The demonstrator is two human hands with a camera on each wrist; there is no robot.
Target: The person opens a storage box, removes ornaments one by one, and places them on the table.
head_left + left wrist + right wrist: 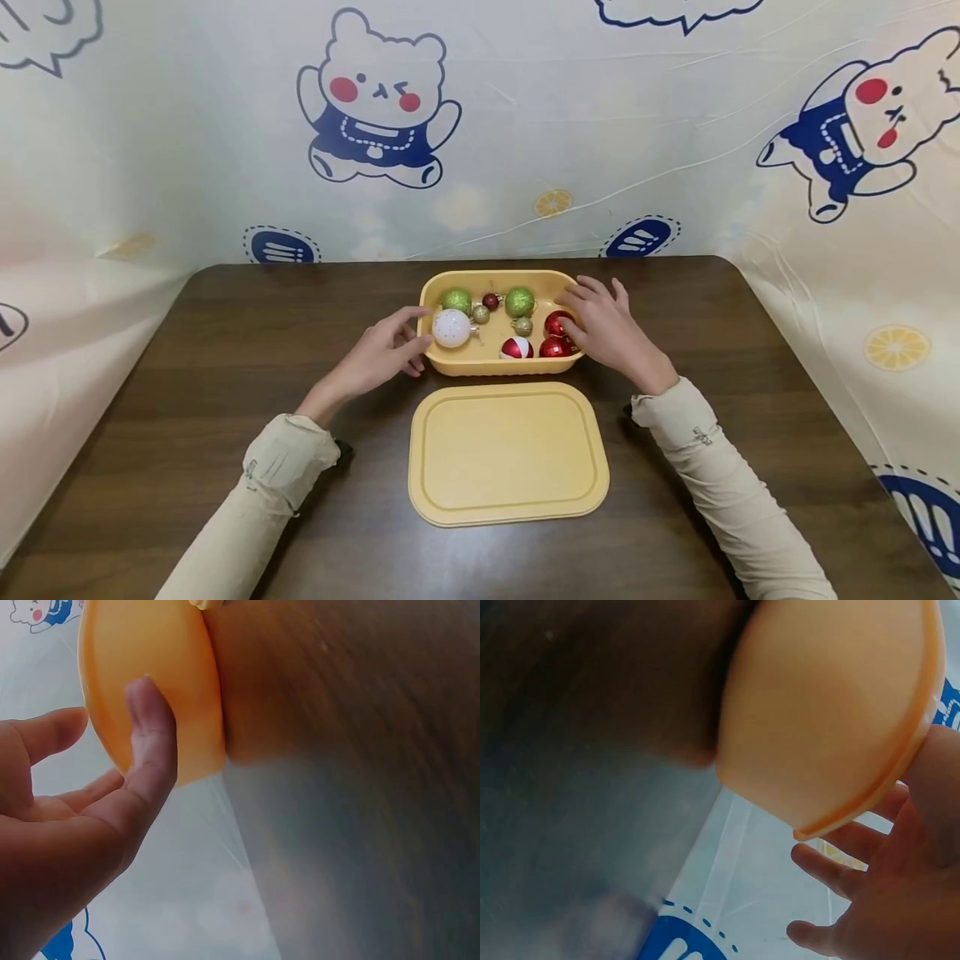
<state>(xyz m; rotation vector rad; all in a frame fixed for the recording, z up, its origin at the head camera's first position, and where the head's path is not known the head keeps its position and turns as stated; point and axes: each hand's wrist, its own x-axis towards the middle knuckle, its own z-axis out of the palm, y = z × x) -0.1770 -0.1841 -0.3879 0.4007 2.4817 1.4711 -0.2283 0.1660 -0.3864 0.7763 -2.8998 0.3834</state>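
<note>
A yellow plastic box (465, 367) holds several Christmas baubles: a white speckled bauble (452, 327), green glitter baubles (520, 301), small gold baubles (522, 326), a small dark red bauble (491, 301), red baubles (555, 347) and a red-and-white bauble (516, 347). My left hand (384, 350) is at the box's left end, fingers loosely bent beside its outer wall (191, 682). At the opposite end, my right hand (606, 327) reaches over the rim with spread fingers, its thumb close to the red baubles. From the right wrist, the fingers (825, 874) appear spread beyond the box rim (855, 806).
A flat yellow lid (510, 454) lies on the dark wooden table (300, 317), in front of the box. Behind the table's far edge hangs a pale cloth (510, 125) printed with cartoon bears.
</note>
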